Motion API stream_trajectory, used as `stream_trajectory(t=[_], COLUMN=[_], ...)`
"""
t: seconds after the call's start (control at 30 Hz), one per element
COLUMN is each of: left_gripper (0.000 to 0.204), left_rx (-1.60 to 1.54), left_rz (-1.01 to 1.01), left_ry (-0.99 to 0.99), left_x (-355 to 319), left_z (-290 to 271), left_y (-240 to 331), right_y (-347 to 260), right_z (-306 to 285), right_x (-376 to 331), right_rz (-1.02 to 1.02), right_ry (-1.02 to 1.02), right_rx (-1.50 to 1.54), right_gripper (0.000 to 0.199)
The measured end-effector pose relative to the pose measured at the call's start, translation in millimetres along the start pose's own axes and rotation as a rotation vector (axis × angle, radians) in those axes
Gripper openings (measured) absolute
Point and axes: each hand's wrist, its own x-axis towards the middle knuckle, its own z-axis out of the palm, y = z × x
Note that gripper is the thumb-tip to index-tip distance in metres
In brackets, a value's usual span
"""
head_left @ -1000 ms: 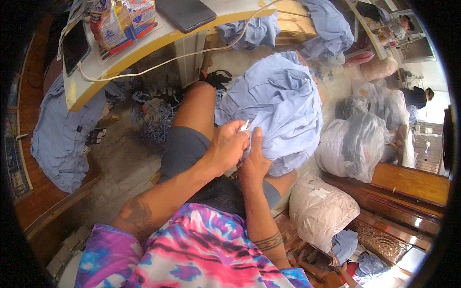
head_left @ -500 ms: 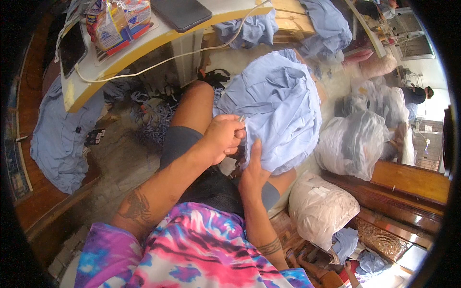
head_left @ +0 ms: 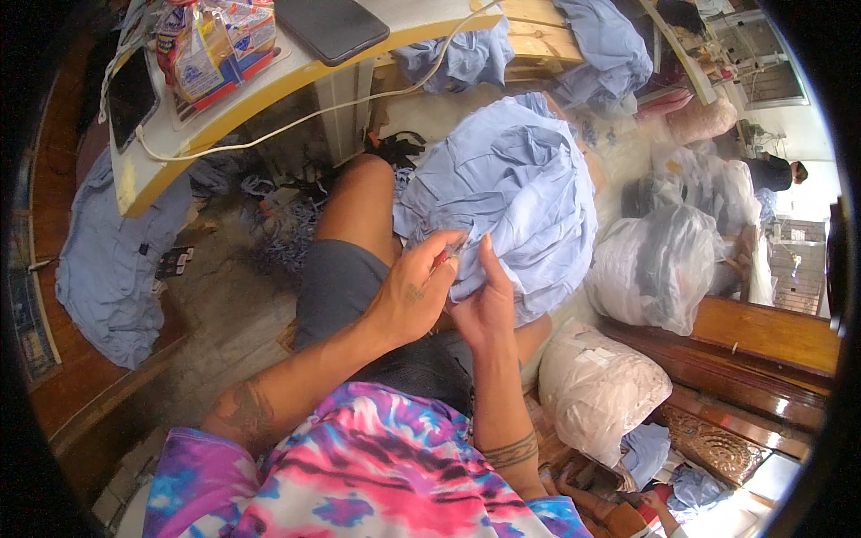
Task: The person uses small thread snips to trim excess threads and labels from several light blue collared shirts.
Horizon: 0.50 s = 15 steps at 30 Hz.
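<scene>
A bundle of light blue cloth [head_left: 520,188], looking like a garment, lies heaped over my lap and knees. My left hand [head_left: 417,285] is closed around a small cutting tool, apparently thread snips [head_left: 442,257], with a red part and a metal tip. The tip points at the near edge of the cloth. Just right of it, my right hand [head_left: 487,300] grips that edge with its thumb up. The fingers of my right hand are partly hidden behind the fabric.
A yellow-edged table [head_left: 242,112] carries a dark phone [head_left: 332,27], a plastic packet [head_left: 215,54] and a white cable [head_left: 296,117]. Stuffed plastic bags [head_left: 659,269] stand at right. More blue garments [head_left: 117,260] hang at left. Another person [head_left: 773,170] is far right.
My left hand has turned and come closer to my right hand, so the red part of the snips now shows. My right hand has shifted slightly up and right along the cloth edge.
</scene>
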Motion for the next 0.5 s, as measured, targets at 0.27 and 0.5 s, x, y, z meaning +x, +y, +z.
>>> stream_trajectory(t=[0.27,0.5], left_gripper=[0.038,0.040], left_rx=[-0.098,-0.318], left_rz=[-0.112,-0.292], left_ry=[-0.030,-0.102], left_x=[-6.8,-7.0], left_z=[-2.1,-4.9], left_y=[4.2,8.1], right_y=[11.0,14.9], right_z=[5.0,8.6], right_x=[5.8,8.5], right_rz=[-0.067,-0.141], right_ry=[0.108,0.088], right_rx=[-0.061,-0.125], right_gripper=[0.034,0.041])
